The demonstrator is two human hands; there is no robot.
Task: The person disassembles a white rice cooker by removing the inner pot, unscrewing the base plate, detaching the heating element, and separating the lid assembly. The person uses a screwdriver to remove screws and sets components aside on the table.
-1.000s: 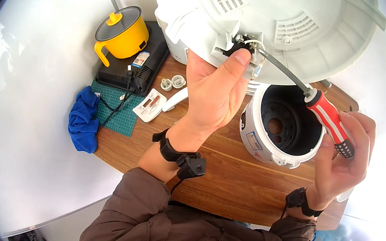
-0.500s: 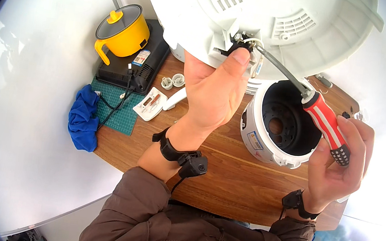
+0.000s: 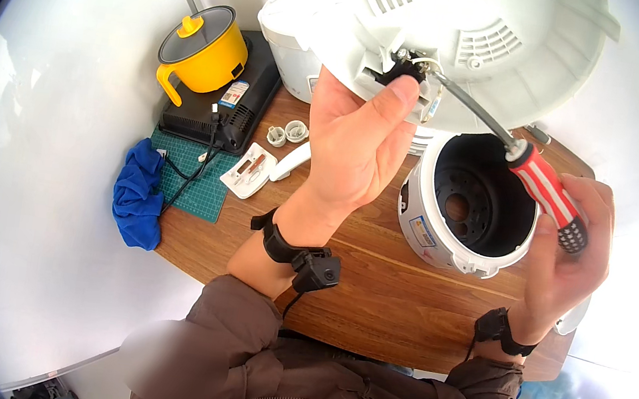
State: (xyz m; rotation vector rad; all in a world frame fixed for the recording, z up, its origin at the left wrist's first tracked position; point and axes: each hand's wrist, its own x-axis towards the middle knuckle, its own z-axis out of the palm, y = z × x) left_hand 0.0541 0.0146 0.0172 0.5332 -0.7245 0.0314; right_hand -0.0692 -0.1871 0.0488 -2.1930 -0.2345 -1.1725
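My left hand (image 3: pixel 364 137) grips the rim of a large white plastic base cover (image 3: pixel 439 29) with vent slots, lifted above the table. Its thumb presses against a black socket (image 3: pixel 400 66) with metal terminals and a white wire, set in the cover's edge. In my right hand (image 3: pixel 576 241) is a screwdriver (image 3: pixel 549 188) with a red, white and black starred handle, fingers closed round the handle's end. The screwdriver's tip meets the terminals beside the socket. Below the cover stands a white rice cooker body (image 3: pixel 432 234), its dark hollow inside facing up.
At the left a yellow pot (image 3: pixel 206 63) rests on a black appliance (image 3: pixel 254 54). Beside it lie a green cutting mat (image 3: pixel 202 199), a blue cloth (image 3: pixel 138 196), a white panel (image 3: pixel 249 172) and small round white containers (image 3: pixel 294 131). A white appliance (image 3: pixel 291 50) stands behind my left hand.
The cover has shifted slightly down and tilted, uncovering the white appliance behind it. My left hand moved a little right; the screwdriver handle rose a little, its tip still at the terminals.
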